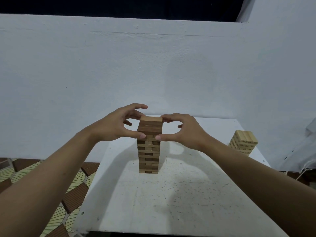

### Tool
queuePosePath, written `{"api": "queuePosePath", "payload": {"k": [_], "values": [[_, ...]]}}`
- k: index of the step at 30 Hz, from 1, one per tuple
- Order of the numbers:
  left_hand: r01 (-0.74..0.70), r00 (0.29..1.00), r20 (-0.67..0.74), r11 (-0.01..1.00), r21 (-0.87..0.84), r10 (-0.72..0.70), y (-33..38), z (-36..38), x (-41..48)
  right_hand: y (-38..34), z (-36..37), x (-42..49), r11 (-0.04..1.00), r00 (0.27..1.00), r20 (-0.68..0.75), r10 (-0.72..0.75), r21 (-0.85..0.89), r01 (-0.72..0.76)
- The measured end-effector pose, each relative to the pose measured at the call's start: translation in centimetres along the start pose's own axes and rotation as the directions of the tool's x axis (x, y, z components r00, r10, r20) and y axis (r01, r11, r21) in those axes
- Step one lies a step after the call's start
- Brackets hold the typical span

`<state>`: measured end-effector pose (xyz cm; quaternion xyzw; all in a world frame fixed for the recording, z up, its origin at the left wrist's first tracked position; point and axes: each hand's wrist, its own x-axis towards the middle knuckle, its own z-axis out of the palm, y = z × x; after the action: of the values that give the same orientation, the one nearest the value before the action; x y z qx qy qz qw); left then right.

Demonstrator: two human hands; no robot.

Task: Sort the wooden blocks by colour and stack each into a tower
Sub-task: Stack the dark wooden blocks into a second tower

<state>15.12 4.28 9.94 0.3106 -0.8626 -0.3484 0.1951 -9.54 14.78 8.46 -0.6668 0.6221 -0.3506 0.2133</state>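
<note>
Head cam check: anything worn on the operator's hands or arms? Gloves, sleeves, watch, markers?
Nothing worn that shows. The left hand and right hand are bare: no gloves, rings or markers. The left forearm and right forearm are bare up to the frame edge, with no sleeves, watch, bands or cables in view.

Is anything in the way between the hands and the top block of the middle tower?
Nothing visible. The left hand and right hand flank the tower, fingertips at the ends of its light top block, thumbs against the side lower down. The light stack stands apart, to the right.
</note>
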Motion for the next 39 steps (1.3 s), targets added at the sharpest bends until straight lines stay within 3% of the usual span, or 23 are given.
{"api": "queuePosePath", "payload": {"k": [14,22,27,31,34,39], "values": [[-0.003,1.000,0.015,1.000,0.006,0.003,0.3,0.0,0.0,0.0,0.1,0.0,1.000,1.000,0.000,0.003,0.020,-0.003],[0.033,0.999,-0.012,0.995,-0.092,-0.034,0.3,0.8,-0.9,-0.1,0.8,-1.1,0.992,0.999,0.002,0.042,0.118,-0.041],[0.046,0.940,-0.287,0.902,-0.429,-0.185,1.0,3.7,-2.2,0.2,3.1,-2.4,0.910,0.978,-0.059,0.200,0.380,-0.163],[0.106,0.883,-0.270,0.724,-0.682,-0.384,-1.0,7.3,-3.8,2.6,6.0,-3.5,0.794,0.922,-0.010,0.387,0.511,-0.328],[0.203,0.886,-0.177,0.701,-0.684,-0.429,-2.8,10.6,-5.7,3.9,7.9,-4.8,0.761,0.890,0.087,0.447,0.487,-0.430],[0.359,0.858,-0.114,0.742,-0.566,-0.501,-4.0,13.9,-7.5,4.2,9.4,-5.7,0.840,0.896,0.174,0.408,0.313,-0.443]]}}
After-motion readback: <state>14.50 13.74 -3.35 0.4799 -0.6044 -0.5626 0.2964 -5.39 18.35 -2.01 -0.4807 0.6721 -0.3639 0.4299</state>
